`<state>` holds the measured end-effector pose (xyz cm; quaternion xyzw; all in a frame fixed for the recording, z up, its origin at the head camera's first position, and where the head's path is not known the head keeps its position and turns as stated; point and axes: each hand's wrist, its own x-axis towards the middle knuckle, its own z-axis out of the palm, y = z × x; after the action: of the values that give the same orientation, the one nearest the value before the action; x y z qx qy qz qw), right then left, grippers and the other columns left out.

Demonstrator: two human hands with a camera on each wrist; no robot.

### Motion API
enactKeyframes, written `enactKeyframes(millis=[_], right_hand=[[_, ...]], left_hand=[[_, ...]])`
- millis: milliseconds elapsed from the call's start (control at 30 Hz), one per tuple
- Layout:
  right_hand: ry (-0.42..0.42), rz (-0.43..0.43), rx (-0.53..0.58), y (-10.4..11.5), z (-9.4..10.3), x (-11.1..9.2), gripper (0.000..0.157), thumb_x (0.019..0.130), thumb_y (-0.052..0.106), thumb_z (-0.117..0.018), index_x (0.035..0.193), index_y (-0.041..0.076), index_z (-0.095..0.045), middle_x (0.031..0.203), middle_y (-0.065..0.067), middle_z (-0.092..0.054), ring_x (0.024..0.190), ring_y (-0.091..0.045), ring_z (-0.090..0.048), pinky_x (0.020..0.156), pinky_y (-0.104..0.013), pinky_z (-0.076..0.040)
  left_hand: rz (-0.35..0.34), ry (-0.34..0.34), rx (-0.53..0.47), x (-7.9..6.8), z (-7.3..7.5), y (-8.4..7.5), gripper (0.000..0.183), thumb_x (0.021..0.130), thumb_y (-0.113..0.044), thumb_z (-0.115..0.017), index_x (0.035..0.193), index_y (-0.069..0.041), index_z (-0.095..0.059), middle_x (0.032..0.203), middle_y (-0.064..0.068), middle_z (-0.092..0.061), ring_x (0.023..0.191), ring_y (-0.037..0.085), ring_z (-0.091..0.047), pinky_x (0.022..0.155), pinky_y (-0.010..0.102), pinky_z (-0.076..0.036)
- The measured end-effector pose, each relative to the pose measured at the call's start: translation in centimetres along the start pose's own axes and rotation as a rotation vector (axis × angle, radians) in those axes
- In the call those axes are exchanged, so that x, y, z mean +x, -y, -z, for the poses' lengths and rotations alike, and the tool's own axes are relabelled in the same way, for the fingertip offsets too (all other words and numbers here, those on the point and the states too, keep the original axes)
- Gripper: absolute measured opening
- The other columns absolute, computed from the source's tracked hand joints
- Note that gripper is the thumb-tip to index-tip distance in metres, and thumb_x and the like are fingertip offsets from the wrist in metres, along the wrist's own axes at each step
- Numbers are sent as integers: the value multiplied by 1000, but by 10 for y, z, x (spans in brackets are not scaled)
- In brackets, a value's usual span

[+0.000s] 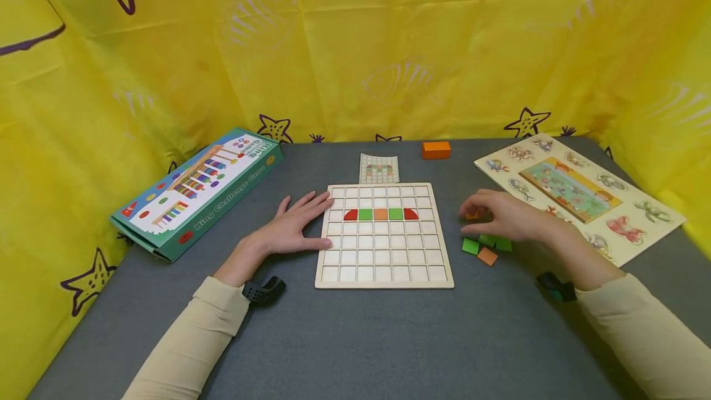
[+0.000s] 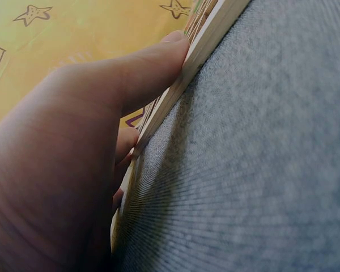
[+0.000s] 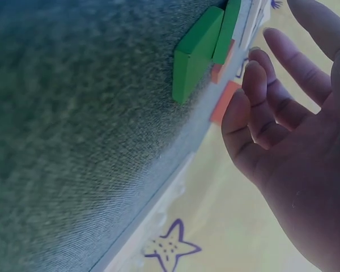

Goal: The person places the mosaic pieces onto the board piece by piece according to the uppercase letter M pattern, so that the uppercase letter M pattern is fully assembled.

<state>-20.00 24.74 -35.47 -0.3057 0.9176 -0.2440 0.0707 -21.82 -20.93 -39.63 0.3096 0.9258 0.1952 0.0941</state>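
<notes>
A wooden grid board (image 1: 363,258) lies flat in the middle of the table. One of its upper rows carries a red curved tile (image 1: 351,215), a green tile (image 1: 365,215), an orange tile (image 1: 380,214), another green tile and another red curved tile. My left hand (image 1: 294,227) rests with spread fingers against the board's left edge, the thumb (image 2: 158,62) touching its rim. Over the loose tiles right of the board hovers my right hand (image 1: 505,215), fingers loosely bent, thumb apart, nothing held. Below it lie loose green tiles (image 1: 470,246) and an orange tile (image 1: 487,256); more orange shows by the fingertips.
Behind the board lies a small pattern card (image 1: 379,168). An orange block (image 1: 436,150) stands at the table's back. On the left is a Ring Challenge Game box (image 1: 200,190); on the right, a picture puzzle board (image 1: 577,199). Yellow cloth (image 1: 344,79) hangs around the table.
</notes>
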Motion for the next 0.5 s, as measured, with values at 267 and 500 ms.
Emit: enactKeyframes(millis=[267,500], right_hand=[[-22,19,-6,-1,-4,-10,32,89,30,-81,110,8,-72,102,3,-65,91,-15,-61,82,-41,-51],[-3,13,6,1,-6,-17,26,88,33,-82,104,15,-72,100,5,-61,85,-13,-54,77,-35,-48]], left_hand=[[9,5,-2,0,1,-2,96,90,-64,-65,163,-19,-22,168,0,-13,154,29,-4,113,65,9],[16,8,-3,0,1,-1,97,89,-65,-64,163,-20,-21,168,-1,-13,154,29,-4,113,64,9]])
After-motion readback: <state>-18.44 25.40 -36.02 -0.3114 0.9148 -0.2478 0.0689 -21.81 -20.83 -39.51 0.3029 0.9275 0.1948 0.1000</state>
